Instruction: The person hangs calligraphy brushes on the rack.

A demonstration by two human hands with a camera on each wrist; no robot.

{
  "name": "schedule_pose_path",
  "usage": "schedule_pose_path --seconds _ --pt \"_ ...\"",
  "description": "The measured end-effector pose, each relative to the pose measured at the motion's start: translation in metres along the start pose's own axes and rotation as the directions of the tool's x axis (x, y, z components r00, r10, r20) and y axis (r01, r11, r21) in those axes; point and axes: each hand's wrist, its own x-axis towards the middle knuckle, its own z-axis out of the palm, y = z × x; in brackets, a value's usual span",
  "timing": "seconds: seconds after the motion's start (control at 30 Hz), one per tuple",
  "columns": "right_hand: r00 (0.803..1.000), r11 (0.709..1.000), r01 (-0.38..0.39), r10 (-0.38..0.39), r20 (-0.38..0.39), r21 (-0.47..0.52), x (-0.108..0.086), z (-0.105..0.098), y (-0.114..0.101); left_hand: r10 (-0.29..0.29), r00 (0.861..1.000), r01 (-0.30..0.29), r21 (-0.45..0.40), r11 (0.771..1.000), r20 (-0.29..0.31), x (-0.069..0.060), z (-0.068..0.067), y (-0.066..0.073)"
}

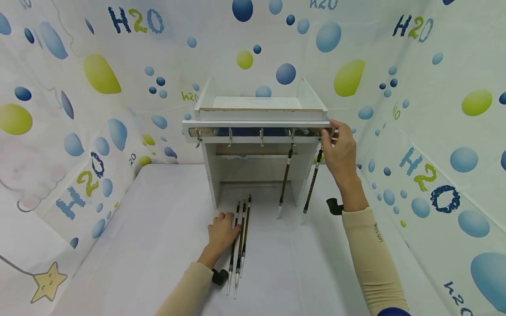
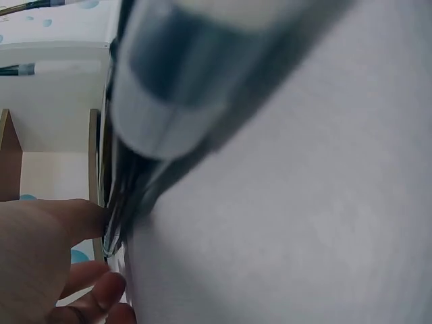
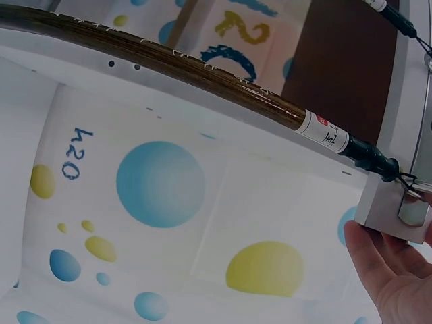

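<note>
Three writing brushes [image 1: 243, 245] with dark handles and clear-capped tips lie side by side on the white tabletop. Beside them rests my left hand [image 1: 222, 230], its thumb touching the nearest handle; in the left wrist view, a blurred capped brush end [image 2: 169, 88] is close up. Two more brushes hang by loops from the hook rail [image 1: 245, 131], one mid-right [image 1: 285, 182] and one at the right end [image 1: 312, 186]. My right hand [image 1: 341, 151] grips that right end, thumb in front by the last hook and fingers around the edge. The thumb partly hides this hook.
The rail fronts a white wooden rack [image 1: 213, 175] with an open tray top [image 1: 253, 115] and open lower section. Bare hooks, including a middle hook [image 1: 261, 137], line the rail's left and centre. Behind and beside stand patterned walls [image 1: 284, 52]. White tabletop [image 1: 158, 219] spreads left of the rack.
</note>
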Motion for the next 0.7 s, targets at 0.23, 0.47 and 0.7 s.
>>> schedule_pose_path --seconds 0.23,0.47,0.7 --pt "1.0 1.0 -0.004 0.004 0.004 -0.001 0.0002 -0.0005 -0.0005 0.014 1.0 -0.014 0.031 0.999 0.0 -0.0003 -0.0008 0.0004" --pt "1.0 1.0 -0.001 0.001 0.003 -0.001 0.0 0.0006 0.0007 0.001 1.0 -0.001 0.003 1.0 -0.002 -0.0004 -0.0004 -0.0005" --pt "1.0 1.0 0.002 -0.002 -0.001 0.0 0.0001 0.0003 -0.0001 0.003 1.0 -0.004 -0.038 0.999 -0.018 -0.0004 -0.0011 -0.0011"
